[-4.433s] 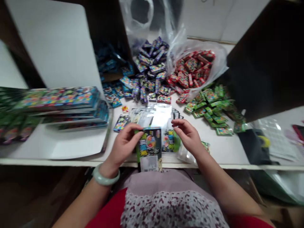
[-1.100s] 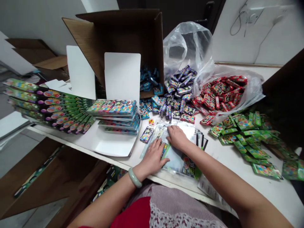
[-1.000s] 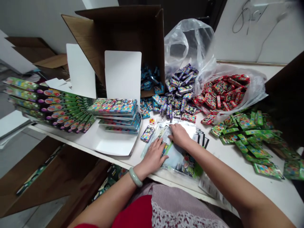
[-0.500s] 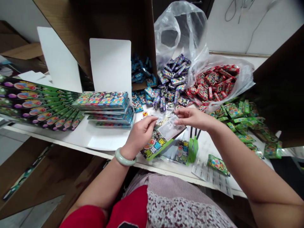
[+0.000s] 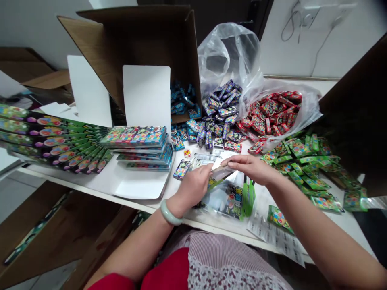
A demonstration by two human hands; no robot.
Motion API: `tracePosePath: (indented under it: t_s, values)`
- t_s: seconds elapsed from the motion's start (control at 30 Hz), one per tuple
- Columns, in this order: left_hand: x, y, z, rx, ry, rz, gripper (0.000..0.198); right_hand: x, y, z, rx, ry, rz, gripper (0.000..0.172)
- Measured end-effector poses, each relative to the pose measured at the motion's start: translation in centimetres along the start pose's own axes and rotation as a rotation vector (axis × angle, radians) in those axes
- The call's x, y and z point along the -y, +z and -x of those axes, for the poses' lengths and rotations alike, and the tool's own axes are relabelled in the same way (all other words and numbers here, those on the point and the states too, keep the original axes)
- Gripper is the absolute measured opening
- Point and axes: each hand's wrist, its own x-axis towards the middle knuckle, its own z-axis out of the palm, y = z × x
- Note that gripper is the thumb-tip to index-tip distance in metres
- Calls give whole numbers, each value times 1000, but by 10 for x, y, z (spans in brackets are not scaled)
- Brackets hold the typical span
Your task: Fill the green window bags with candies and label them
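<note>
Left hand: the left hand (image 5: 193, 188) is closed on the lower end of a green-edged candy packet (image 5: 218, 176), held tilted above the table; a jade bangle (image 5: 171, 213) is worn at the wrist.
Right hand: the right hand (image 5: 252, 169) is held out beside the packet, with fingers (image 5: 229, 161) drawn together at its far corner; whether it is clamped cannot be told.
Packet: held between the hands, just above a clear plastic sleeve (image 5: 222, 197).
Near the grip: green strips (image 5: 248, 198) stand just right of the sleeve; a printed sheet (image 5: 275, 237) lies nearer the table edge, under a green packet (image 5: 279, 219).
Edges: the front edge of the white table (image 5: 145, 209) runs just below the hands; open room is left between the hands and the boxes.
Left of the grip: a blue packet (image 5: 182, 169) lies near; stacked boxes (image 5: 136, 137) rest on a white board (image 5: 136, 187), with fanned green boxes (image 5: 51, 141) beyond.
Containers: blue packets (image 5: 181, 100) are held in a cardboard carton (image 5: 136, 52); red packets (image 5: 272, 112) spill from a clear plastic bag (image 5: 308, 108).
Heaps: purple packets (image 5: 219, 108) and green packets (image 5: 302, 161) are piled beyond the grip.
</note>
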Motion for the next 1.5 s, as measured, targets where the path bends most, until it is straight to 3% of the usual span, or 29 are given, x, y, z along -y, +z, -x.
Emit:
tracePosePath:
  t_s: [0.07, 0.13, 0.17, 0.2, 0.27, 0.33, 0.4, 0.47, 0.6, 0.73, 0.83, 1.0, 1.07, 1.17, 1.23, 1.4, 1.5]
  values:
    - [6, 4, 1, -77, -67, 130, 30, -2, 7, 9, -299, -137, 125, 29]
    - [10, 6, 1, -176, -178, 277, 28, -6, 19, 18, -574, -230, 147, 49]
    - [11, 7, 1, -213, -229, 353, 27, -10, 26, 22, -595, -224, 101, 58]
    - [10, 7, 0, -238, -274, 429, 27, -14, 34, 25, -535, -184, 22, 61]
    - [7, 9, -3, -238, -361, 616, 25, -23, 49, 28, -318, -67, -178, 50]
    - [2, 12, -7, -196, -482, 902, 24, -32, 58, 26, -212, 25, -315, 35]
    - [-2, 15, -9, -130, -615, 1225, 30, -38, 60, 24, -253, 85, -337, 27]
    - [-4, 17, -8, -77, -692, 1425, 36, -39, 55, 22, -320, 115, -308, 30]
    - [-1, 20, 11, 83, -703, 1334, 32, -40, 45, 22, -417, 123, -369, 35]
    - [-2, 29, 31, 19, -768, 1404, 32, -49, 50, 30, -260, 218, -346, 32]
    - [-3, 32, 28, 73, -838, 1552, 37, -58, 57, 42, -175, 269, -328, 32]
    - [-9, 31, -1, -216, -711, 1535, 36, -63, 60, 66, 27, 289, -241, 32]
    - [-15, 33, -9, -211, -645, 1521, 42, -59, 57, 71, -99, 233, -229, 38]
    - [-26, 35, -10, -152, -573, 1473, 58, -45, 48, 72, -439, 94, -211, 56]
    - [-31, 33, -8, -133, -541, 1426, 57, -37, 43, 71, -563, 33, -177, 58]
    - [-25, 23, 2, -98, -519, 1235, 26, -31, 42, 72, -477, 9, -69, 41]
    - [-16, 16, 5, -67, -535, 1149, 22, -28, 45, 74, -412, 4, -51, 42]
